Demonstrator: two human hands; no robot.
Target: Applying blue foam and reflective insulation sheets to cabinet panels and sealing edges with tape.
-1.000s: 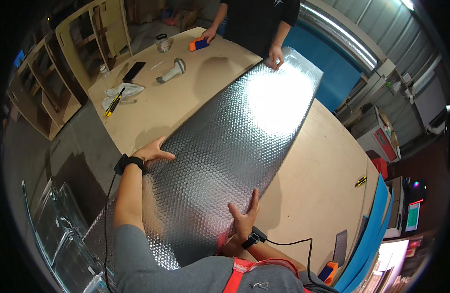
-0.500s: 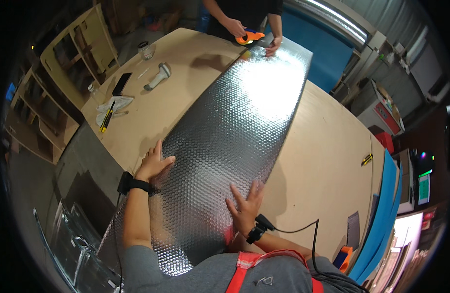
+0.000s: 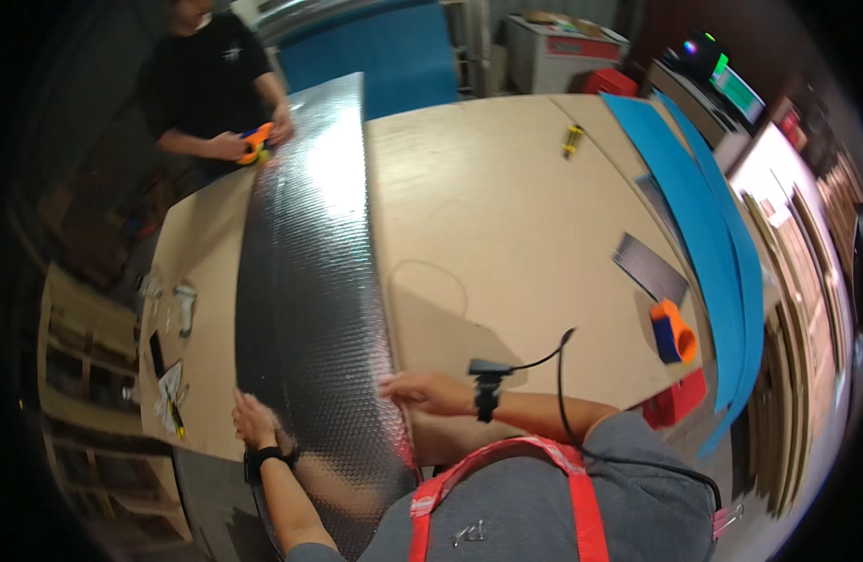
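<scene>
At eight o'clock the left hand (image 3: 253, 421), fingers lightly bent, rests at the left edge of the silver sheet (image 3: 310, 309), which runs from seven to eleven. At six the right hand (image 3: 422, 391), loosely curled, meets its right edge; I cannot tell whether either pinches it. A cable (image 3: 562, 393) crosses the right forearm. Beyond: a dispenser (image 3: 673, 333) past three, a knife (image 3: 572, 140) at half past one, a co-worker's hand (image 3: 227, 146) at ten.

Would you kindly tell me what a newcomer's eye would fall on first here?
Probably the long silver sheet crossing the table, glaring toward its far end, the left hand and right hand at its edges. Next, the bright blue strips along the table's right side, and the orange-and-blue tool left of them.
</scene>
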